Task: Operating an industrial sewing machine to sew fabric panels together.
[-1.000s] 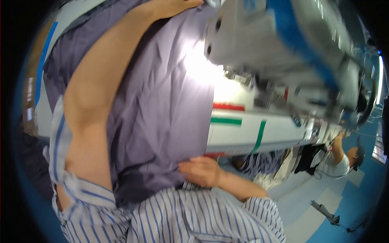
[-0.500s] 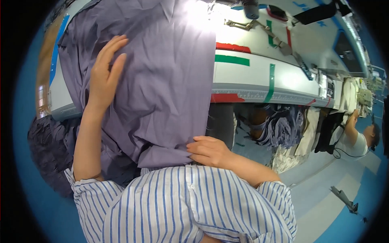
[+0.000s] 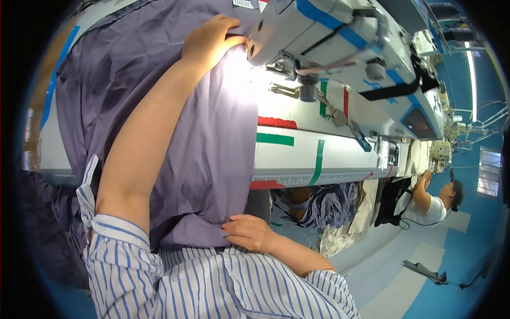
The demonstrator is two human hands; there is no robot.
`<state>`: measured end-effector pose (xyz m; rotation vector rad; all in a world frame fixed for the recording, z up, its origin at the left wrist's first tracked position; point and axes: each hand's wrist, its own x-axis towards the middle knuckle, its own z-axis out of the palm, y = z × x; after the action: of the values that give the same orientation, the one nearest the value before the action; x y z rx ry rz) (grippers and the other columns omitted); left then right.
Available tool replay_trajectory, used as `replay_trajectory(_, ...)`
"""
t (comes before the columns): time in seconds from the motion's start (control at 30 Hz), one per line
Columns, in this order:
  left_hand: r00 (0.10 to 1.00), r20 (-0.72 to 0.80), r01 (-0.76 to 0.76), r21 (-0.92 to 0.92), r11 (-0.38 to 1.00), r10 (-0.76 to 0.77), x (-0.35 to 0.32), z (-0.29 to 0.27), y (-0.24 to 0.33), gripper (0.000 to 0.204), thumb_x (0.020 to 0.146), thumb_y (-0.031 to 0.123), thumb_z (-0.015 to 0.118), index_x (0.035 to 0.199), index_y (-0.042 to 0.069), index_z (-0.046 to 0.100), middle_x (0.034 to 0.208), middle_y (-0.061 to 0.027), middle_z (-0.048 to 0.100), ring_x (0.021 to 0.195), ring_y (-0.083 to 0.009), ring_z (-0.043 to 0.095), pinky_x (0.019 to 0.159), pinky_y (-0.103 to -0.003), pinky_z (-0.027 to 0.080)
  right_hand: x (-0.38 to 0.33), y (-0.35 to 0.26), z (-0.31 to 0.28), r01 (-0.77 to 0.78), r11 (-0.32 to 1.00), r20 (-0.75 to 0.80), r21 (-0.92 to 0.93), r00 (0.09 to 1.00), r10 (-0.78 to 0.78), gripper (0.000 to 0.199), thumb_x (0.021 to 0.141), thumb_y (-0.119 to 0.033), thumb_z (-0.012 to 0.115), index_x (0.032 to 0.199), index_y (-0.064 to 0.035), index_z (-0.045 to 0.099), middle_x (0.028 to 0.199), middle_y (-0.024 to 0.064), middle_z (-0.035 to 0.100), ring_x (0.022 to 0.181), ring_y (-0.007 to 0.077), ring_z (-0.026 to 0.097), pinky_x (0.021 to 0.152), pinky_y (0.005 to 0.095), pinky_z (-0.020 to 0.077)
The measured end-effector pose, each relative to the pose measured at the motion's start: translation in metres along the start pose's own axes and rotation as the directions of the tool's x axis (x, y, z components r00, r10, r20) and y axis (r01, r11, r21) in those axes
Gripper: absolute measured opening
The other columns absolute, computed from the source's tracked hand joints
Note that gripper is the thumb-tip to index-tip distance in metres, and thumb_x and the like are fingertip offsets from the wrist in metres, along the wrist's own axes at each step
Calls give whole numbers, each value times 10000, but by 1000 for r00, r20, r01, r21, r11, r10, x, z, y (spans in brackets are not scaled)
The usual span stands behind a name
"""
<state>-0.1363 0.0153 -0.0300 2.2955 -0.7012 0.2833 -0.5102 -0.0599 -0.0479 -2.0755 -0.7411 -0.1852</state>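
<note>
A large piece of purple-grey fabric [image 3: 212, 143] hangs over the near table edge into my lap, its straight right border running toward the sewing machine [image 3: 319, 40]. My left hand [image 3: 210, 42] reaches far forward over the cloth, beside the machine's head under its bright lamp. Its thumb and fingers are apart, with the fingertips partly hard to see. Down at the near end, my right hand [image 3: 251, 233] has its fingers closed on the fabric's right corner, close to my striped shirt. A small white label [image 3: 245, 4] shows near the top of the cloth.
The white machine table [image 3: 313, 154] carries red and green tape strips and a ruler along its front edge. Cut strips of cloth [image 3: 329, 204] hang below it. A co-worker [image 3: 433, 204] sits at the far right. Dark fabric [image 3: 45, 223] lies bunched at left.
My left hand has moved forward and right across the fabric to the machine head. The view has tilted up, showing more of the machine. My right hand still holds the near corner.
</note>
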Motion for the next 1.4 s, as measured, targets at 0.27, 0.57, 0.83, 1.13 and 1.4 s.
replay_trajectory(0.27,987,85,129,99,987,-138,49,-12,8,355,796,364,705,919,33,668,907,-144,663,827,-288,647,703,-375,493,12,25,-22,44,998,60,54,997,-47,198,677,-56,678,859,21,681,965,152,657,943,266,653,914,407,530)
replay_trajectory(0.57,996,-91,7,-4,1000,-7,82,3,-26,337,739,358,765,745,32,677,792,-166,665,771,-337,649,679,-425,494,43,34,-49,74,994,113,82,990,-83,181,696,-51,700,864,12,673,1023,162,654,988,273,647,925,394,526)
replay_trajectory(0.83,988,-148,-33,26,999,36,116,15,-39,319,726,344,774,727,42,671,773,-162,668,751,-341,651,679,-433,494,77,42,-69,64,998,56,4,996,-64,45,681,-81,698,698,-43,683,931,113,708,929,230,690,888,327,514)
replay_trajectory(1.13,996,-80,28,31,999,-25,148,18,-51,339,732,376,764,711,51,671,741,-148,675,749,-312,660,703,-424,500,89,52,-83,-1,997,78,82,997,-5,85,639,-63,722,689,-18,670,942,126,706,969,255,678,867,377,538)
replay_trajectory(1.4,908,-344,-266,-32,963,239,125,29,-51,318,738,362,762,708,57,677,795,-133,681,783,-301,658,710,-413,499,82,56,-76,31,1000,70,2,997,-31,106,658,-75,718,744,-25,680,964,123,701,994,245,669,869,377,542)
